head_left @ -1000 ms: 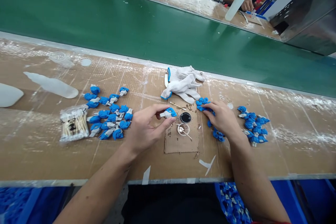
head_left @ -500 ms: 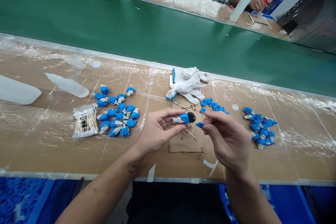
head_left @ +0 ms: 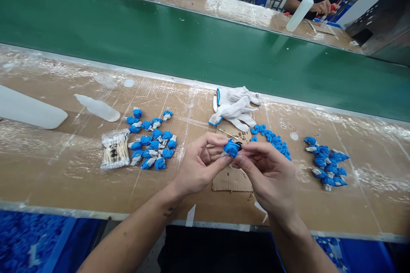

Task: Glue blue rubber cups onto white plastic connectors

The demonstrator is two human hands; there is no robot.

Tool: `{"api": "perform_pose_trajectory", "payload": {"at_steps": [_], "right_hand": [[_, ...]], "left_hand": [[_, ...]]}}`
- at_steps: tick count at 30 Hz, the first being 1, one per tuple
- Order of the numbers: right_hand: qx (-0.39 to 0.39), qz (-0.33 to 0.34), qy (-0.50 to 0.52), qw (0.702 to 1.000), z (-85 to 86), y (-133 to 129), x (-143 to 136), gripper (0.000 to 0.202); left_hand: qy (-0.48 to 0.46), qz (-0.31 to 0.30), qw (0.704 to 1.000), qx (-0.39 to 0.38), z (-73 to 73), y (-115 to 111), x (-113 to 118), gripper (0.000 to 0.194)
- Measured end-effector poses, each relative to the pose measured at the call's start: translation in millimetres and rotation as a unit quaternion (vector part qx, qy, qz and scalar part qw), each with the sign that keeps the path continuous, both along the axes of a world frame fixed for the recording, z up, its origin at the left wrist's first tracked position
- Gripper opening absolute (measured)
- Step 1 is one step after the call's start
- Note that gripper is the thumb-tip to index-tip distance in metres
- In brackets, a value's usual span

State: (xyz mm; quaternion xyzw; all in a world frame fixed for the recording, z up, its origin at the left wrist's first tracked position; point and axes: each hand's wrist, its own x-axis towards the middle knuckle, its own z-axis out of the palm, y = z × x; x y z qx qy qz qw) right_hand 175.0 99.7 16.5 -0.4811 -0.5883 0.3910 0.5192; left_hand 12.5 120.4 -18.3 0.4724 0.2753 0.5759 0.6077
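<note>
My left hand (head_left: 200,166) pinches a small blue-and-grey plastic toy part (head_left: 231,149) between thumb and fingers. Thumb and forefinger of my right hand (head_left: 272,175) are closed at its right side, pressing a small blue piece against it; the fingertips partly hide that piece. Both hands are above a small cardboard sheet (head_left: 224,183), which carries a cotton swab (head_left: 228,134) and dark spots. Something black shows behind the toy part, mostly covered. To the right of the sheet lies a heap of small blue pieces (head_left: 278,143).
Blue-and-grey parts lie in a left group (head_left: 152,141) and a right group (head_left: 328,162). White gloves (head_left: 235,108), bagged cotton swabs (head_left: 115,149) and a lying bottle (head_left: 99,108) are on the table. Beyond runs a green belt (head_left: 160,38); across it, a co-worker's hand (head_left: 323,7) holds something red.
My right hand has moved left, bringing its small blue piece against the toy part. That part has been turned in my left hand. The whole view has shifted slightly.
</note>
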Motion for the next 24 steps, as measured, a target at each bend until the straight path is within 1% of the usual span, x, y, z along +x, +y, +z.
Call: {"api": "perform_pose_trajectory", "payload": {"at_steps": [4, 8, 10, 12, 14, 16, 19, 21, 24], "right_hand": [[-0.001, -0.006, -0.018, 1.0, 2.2, 0.4, -4.7, 0.016], [0.009, -0.005, -0.031, 0.999, 4.3, 0.7, -7.9, 0.018], [0.019, 0.008, -0.038, 0.999, 4.9, -0.6, -6.1, 0.022], [0.036, 0.029, -0.046, 0.998, 5.8, -2.6, -1.5, 0.026], [0.057, 0.051, -0.061, 0.995, 7.2, -4.4, 4.9, 0.031], [0.077, 0.07, -0.087, 0.991, 8.4, -5.3, 11.1, 0.039], [0.103, 0.116, -0.137, 0.978, 8.9, -4.5, 17.1, 0.056], [0.108, 0.158, -0.148, 0.97, 8.0, -3.2, 19.0, 0.06], [0.106, 0.197, -0.106, 0.969, 5.3, -1.5, 20.1, 0.058]], "left_hand": [[0.028, -0.007, 0.999, 0.021, 0.6, 0.4, -4.2, 0.023], [0.028, 0.015, 0.998, 0.054, -1.2, 1.2, -6.3, 0.018], [0.032, 0.026, 0.996, 0.081, -0.6, -0.3, -6.8, 0.015], [0.039, 0.039, 0.992, 0.117, 1.7, -2.9, -7.4, 0.013], [0.051, 0.051, 0.985, 0.16, 4.6, -5.5, -8.0, 0.017], [0.075, 0.069, 0.974, 0.2, 6.5, -7.1, -8.5, 0.022], [0.115, 0.097, 0.96, 0.236, 6.0, -6.3, -9.4, 0.018], [0.117, 0.092, 0.96, 0.236, 4.4, -4.2, -10.8, 0.018], [0.095, 0.055, 0.967, 0.231, 3.9, -1.2, -14.2, 0.023]]}}
